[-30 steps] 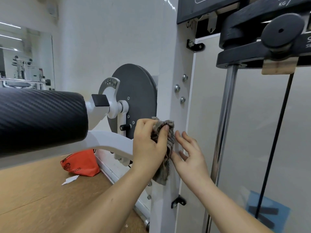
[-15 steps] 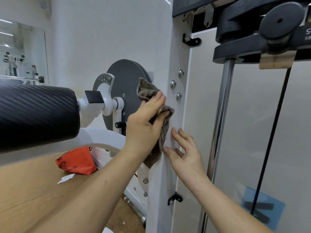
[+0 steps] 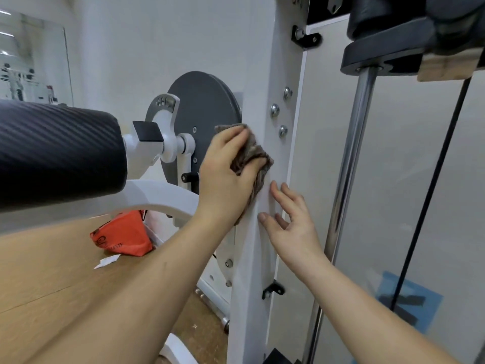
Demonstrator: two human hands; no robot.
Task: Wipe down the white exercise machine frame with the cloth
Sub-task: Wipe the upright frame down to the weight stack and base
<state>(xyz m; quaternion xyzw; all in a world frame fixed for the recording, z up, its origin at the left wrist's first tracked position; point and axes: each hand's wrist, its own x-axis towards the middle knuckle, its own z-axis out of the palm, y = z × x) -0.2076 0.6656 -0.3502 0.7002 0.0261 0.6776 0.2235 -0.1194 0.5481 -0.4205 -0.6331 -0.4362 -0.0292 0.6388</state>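
White exercise machine frame [image 3: 286, 64] fills the middle of the view as a tall upright post, w/ a curved white arm branching left at abt mid height; black padded roller [image 3: 57, 151] juts in from the left, well apart from the post; grey disc [image 3: 204, 106] sits just behind the post's left edge; chrome guide rod [image 3: 351, 153] runs top to bottom on the right, near the post but not touching it.

Left hand [image 3: 225, 174] has its fingers curled round the cloth [image 3: 252, 156] and presses the bunched wad against the post's left corner, a loose tail hanging below the palm; right hand [image 3: 288, 222] lies flat on the post's front face just under the cloth, fingers spread, holding nothing. Bolts [image 3: 274, 110] – three heads – stand just above and to the right of the cloth; black bracket [image 3: 273, 290] is lower down the same post.

Looks like mid-wipe on the middle stretch; top and bottom of the post prob. still to do.

Risks as I read them: cloth is wadded, so only a small patch touches – streaks or missed strips likely unless it's flattened; an upward stroke could catch the weave or a knuckle on the bolt heads; the hanging tail could snag hardware by the disc; the bare right palm may smudge the paint it rests on.
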